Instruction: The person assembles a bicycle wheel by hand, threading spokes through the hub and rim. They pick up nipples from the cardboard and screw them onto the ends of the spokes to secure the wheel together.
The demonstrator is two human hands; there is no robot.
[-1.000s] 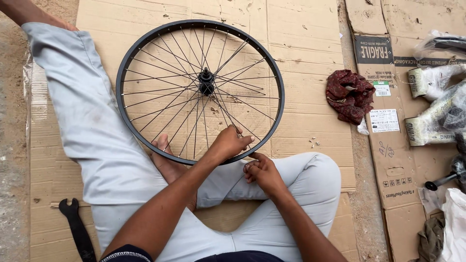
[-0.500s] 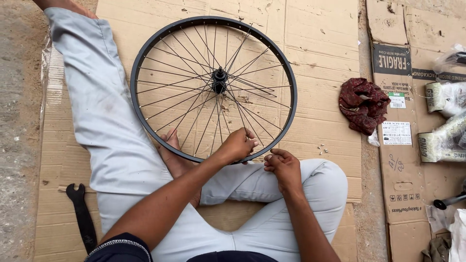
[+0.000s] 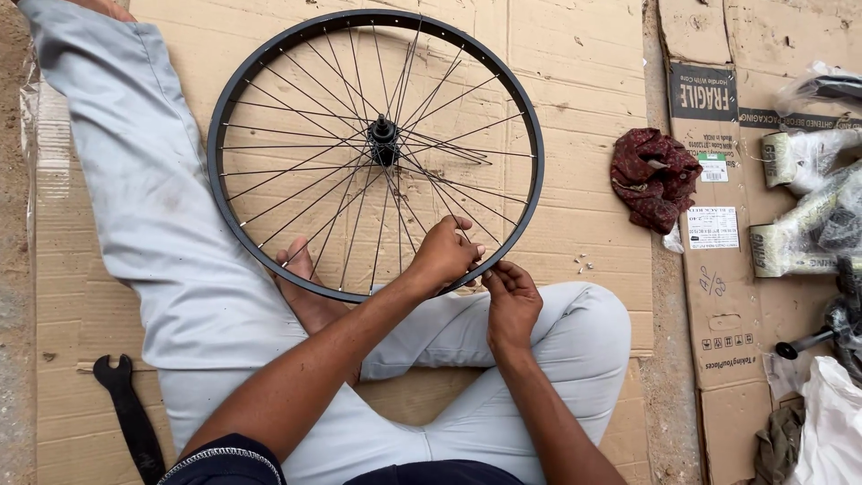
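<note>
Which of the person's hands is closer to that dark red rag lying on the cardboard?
The right hand. It sits at the wheel rim, below and left of the dark red rag; the left hand is farther left, over the spokes.

It looked like a makeshift bicycle repair spot set up on bare ground rather than a proper shop. Flattened cardboard boxes point(image 3: 575, 81) were spread over the dirt as a work mat, with a spoked bicycle wheel point(image 3: 375, 148) lying on them, a black spanner point(image 3: 133, 415) and a dark red rag point(image 3: 654, 178) close by. Plastic-wrapped bicycle parts point(image 3: 813, 202) lay at the edge.
</note>
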